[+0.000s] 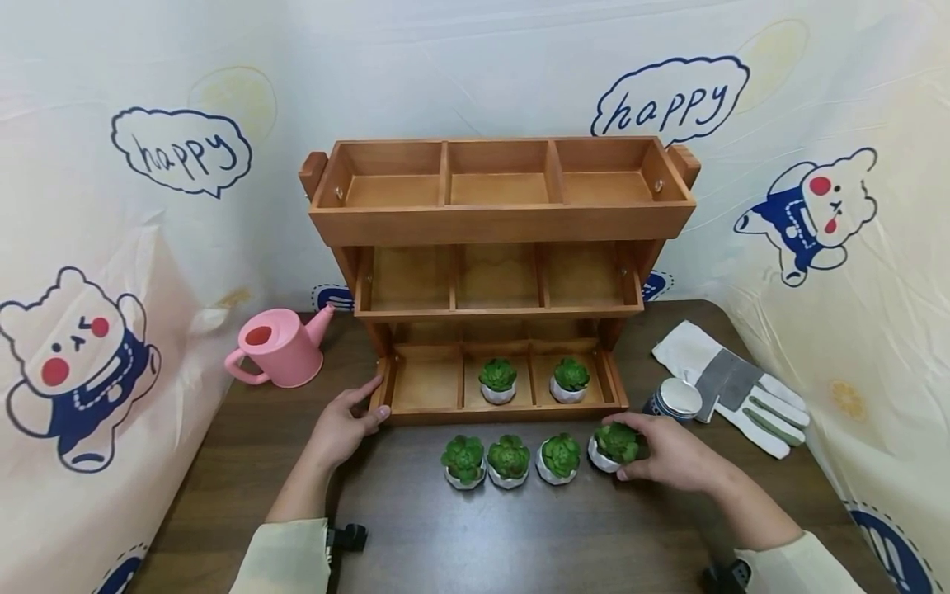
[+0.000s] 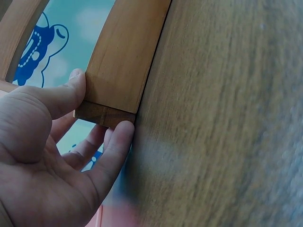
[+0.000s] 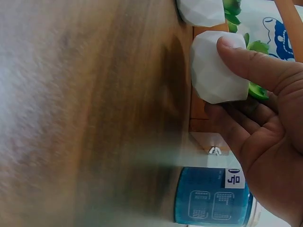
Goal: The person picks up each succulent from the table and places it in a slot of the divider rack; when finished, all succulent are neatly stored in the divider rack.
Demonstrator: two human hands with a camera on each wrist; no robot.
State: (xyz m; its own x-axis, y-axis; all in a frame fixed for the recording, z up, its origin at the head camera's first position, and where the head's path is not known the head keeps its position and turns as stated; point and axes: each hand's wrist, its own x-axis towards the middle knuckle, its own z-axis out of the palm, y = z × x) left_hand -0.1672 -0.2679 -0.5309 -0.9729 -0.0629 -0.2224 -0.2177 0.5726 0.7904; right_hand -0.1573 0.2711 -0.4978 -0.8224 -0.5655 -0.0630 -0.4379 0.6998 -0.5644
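1. Head view: my right grip (image 1: 665,454) pinches the rightmost potted plant (image 1: 617,443), toward the right edge of the bench (image 1: 534,544); I'd hold it level, clear of the neighbouring plant (image 1: 560,458).
2. My left grip (image 1: 343,426) clasps the lower left corner of the wooden shelf (image 1: 501,227); I'd brace without shifting it.
3. Nearer the right edge, the blue can (image 3: 208,198) shows "0号"; small print is unreadable.
4. Beyond the far edge, the curtain (image 1: 505,66) says "happy" twice.

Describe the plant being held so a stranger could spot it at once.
Start at the three-tier wooden shelf. In front of it, four green plants in white pots form a row. Take the rightmost plant: unlike its untouched neighbours, it is gripped by the right hand.
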